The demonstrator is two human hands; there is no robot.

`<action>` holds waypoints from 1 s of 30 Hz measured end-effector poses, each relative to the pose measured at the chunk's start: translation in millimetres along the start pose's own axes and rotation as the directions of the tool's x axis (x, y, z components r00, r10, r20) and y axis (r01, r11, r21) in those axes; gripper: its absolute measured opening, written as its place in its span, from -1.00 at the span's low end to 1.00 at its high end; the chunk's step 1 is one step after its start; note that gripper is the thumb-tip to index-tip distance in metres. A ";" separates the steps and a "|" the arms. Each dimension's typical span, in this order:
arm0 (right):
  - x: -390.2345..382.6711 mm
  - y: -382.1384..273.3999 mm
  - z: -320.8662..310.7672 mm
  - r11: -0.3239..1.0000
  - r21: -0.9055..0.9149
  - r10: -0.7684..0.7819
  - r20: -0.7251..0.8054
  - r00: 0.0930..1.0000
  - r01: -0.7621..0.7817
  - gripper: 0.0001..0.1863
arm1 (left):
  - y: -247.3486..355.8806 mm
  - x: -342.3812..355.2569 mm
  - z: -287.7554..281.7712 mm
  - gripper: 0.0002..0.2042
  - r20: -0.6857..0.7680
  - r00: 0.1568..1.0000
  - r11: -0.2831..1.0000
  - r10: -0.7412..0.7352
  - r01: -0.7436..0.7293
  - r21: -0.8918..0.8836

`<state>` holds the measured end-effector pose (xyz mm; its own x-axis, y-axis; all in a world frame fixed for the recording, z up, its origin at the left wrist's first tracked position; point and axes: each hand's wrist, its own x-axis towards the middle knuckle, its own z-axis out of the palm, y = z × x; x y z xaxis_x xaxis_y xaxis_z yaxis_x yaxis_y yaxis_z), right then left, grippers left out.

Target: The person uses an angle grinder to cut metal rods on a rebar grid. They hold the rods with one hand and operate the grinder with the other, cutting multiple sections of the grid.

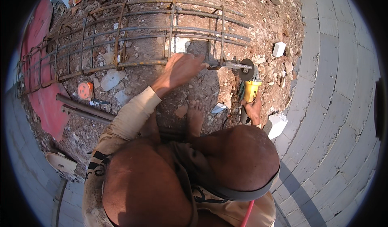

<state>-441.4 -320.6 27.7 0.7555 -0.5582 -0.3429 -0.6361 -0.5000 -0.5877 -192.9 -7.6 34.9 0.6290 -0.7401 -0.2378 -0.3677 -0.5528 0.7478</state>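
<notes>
My left hand (184, 69) is closed on the lowest bar of a rusty rebar cage (119, 37), near that bar's right end. My right hand (252, 107) grips a yellow angle grinder (252, 90), whose dark disc (246, 69) is at the bar's protruding end; whether they touch is hard to tell. The cage lies across the upper part of the view, with several long bars tied by square stirrups. My bare feet are on the dirt below it.
Red sheet (38, 57), orange tape reel (85, 91), metal pipes (83, 107) and a pale plastic object (60, 162) lie left. Rubble and white block pieces (278, 49) are strewn on the dirt (226, 118). A grey block wall (331, 85) runs along the right.
</notes>
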 end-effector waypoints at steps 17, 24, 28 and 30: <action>9.4 23.5 2.6 0.999 0.042 -0.021 0.031 0.999 0.020 -0.20 | 9.5 -5.6 -10.0 -0.69 -0.031 0.998 0.997 -0.054 0.056 0.046; 3.2 29.9 -1.2 0.996 0.090 -0.013 0.065 0.998 0.007 -0.22 | 11.9 -7.4 -9.1 -0.67 -0.022 1.000 0.997 -0.017 0.018 0.081; 1.2 24.8 1.4 0.998 0.051 -0.031 0.019 0.999 0.030 -0.24 | 9.2 -5.8 -6.8 -0.67 -0.048 0.999 0.998 0.006 -0.003 0.056; 7.6 23.6 1.6 1.000 0.017 -0.017 0.039 0.999 0.017 -0.24 | 6.5 -4.7 -4.0 -0.67 -0.035 0.999 0.999 0.009 -0.007 0.041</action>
<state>-450.4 -335.5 10.1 0.7719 -0.5233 -0.3610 -0.6208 -0.4981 -0.6053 -195.5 -6.1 43.4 0.6493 -0.7312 -0.2095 -0.4004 -0.5628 0.7232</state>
